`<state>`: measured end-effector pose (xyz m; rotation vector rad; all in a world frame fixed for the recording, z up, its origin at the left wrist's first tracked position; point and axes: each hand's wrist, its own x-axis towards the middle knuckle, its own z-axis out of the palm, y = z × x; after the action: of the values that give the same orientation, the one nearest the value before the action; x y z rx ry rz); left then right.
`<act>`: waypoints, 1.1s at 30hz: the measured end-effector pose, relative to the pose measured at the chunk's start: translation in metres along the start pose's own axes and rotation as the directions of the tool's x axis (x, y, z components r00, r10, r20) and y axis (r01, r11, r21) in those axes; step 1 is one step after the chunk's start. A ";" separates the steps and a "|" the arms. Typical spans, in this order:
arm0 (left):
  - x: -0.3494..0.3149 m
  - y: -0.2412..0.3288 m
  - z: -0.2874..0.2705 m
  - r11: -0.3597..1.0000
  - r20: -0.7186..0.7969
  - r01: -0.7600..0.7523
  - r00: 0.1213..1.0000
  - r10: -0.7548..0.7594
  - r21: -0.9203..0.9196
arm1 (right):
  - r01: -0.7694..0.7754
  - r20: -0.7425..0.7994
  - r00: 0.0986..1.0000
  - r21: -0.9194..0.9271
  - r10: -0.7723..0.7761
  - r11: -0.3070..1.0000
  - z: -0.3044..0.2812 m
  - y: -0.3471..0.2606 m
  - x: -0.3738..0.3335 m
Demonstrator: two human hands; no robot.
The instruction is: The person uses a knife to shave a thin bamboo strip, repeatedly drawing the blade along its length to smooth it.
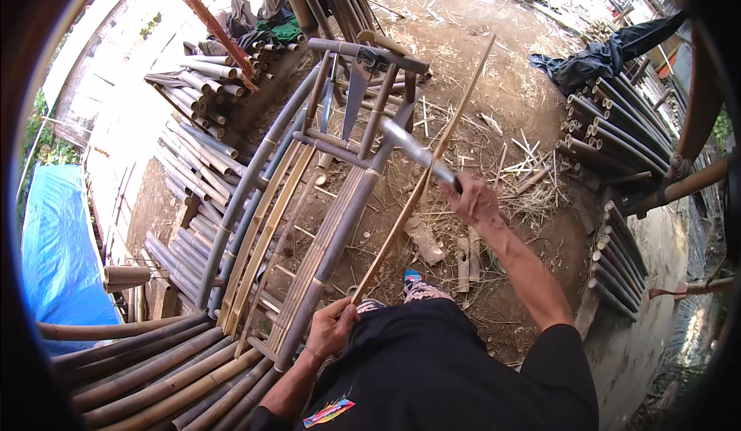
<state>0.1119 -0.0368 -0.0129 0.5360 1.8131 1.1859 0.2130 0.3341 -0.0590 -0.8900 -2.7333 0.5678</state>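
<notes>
At seven o'clock, low by the lap: left hand point(330, 329) curled tight round the near end of a long bamboo strip point(392, 238). Strip slants from there up to one o'clock, far end in the air. At three o'clock, right hand point(475, 201) closed firmly on the dark handle of a broad blade point(409, 145), which points to eleven and crosses the strip about midway. Whether its edge bites or merely lies across, cannot tell.

Hazards, as judged: the blade could skid along the strip toward the left hand, or drop to the socked foot point(413, 275) at five, if the grain gives suddenly. A thin far end, unsupported, may whip or split off line. Loose offcuts could roll underfoot.

Ground: brown dirt point(532, 307), shavings point(529, 153) thick toward two and three. Bamboo frame point(320, 238) just left of the strip, running eight to twelve; handsaw point(356, 95) blade-down at its top end. Stacked poles point(204, 84) at ten, more poles point(621, 126) at two under dark sheeting point(590, 64). Blue tarp point(54, 246) at nine. Strong daylight left.
</notes>
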 end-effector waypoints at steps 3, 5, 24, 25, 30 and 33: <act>0.002 -0.001 -0.004 0.997 0.000 -0.037 0.999 0.037 0.069 | 0.205 -0.101 0.972 -0.086 -0.213 0.975 0.013 0.018 -0.005; -0.006 -0.004 -0.006 0.993 -0.009 -0.032 0.999 0.033 0.113 | -0.165 -0.036 0.986 -0.120 0.162 0.979 -0.012 0.038 0.022; -0.023 -0.047 -0.044 0.920 -0.032 -0.023 0.999 0.038 0.391 | -0.198 -0.036 0.980 -0.290 0.196 0.936 -0.035 0.096 0.016; -0.027 -0.057 -0.048 0.911 -0.056 0.001 0.998 0.024 0.413 | -0.202 0.009 0.977 -0.301 0.215 0.932 -0.032 0.102 0.014; -0.035 -0.110 -0.072 0.874 -0.057 0.003 0.998 0.028 0.485 | -0.207 0.016 0.972 -0.411 0.235 0.888 -0.005 0.113 0.012; -0.077 -0.176 -0.130 0.532 0.092 -0.300 0.920 0.382 0.792 | -0.477 0.093 0.841 -0.334 0.532 0.813 -0.044 0.141 0.018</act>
<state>0.0604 -0.2388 -0.1142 1.4365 2.3618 0.5411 0.2857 0.4627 -0.0774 -1.7628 -2.7765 0.3278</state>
